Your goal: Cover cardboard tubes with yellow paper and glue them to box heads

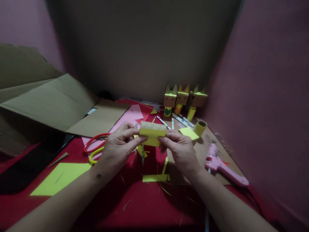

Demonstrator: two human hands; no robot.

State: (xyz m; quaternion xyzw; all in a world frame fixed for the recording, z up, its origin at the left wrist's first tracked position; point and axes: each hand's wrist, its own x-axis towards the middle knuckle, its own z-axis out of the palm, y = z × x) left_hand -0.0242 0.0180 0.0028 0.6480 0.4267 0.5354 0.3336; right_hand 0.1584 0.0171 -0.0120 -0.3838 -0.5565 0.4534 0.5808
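A cardboard tube (pixel 153 126) with a strip of yellow paper (pixel 152 136) against its near side is held level above the red table. My left hand (pixel 119 143) pinches its left end, thumb on the paper. At its right end, my right hand (pixel 180 146) grips it the same way, thumb also on the paper. Part of the tube's top is bare brown. Beneath the hands lie a yellow paper strip (pixel 154 178) and thin scraps.
Left are scissors (pixel 93 143), a yellow sheet (pixel 61 178) and an open cardboard box (pixel 53 100). Right are a pink glue gun (pixel 217 162) and a yellow-wrapped tube (pixel 200 128). Behind stand several cardboard figures (pixel 170 100) near markers (pixel 163 122).
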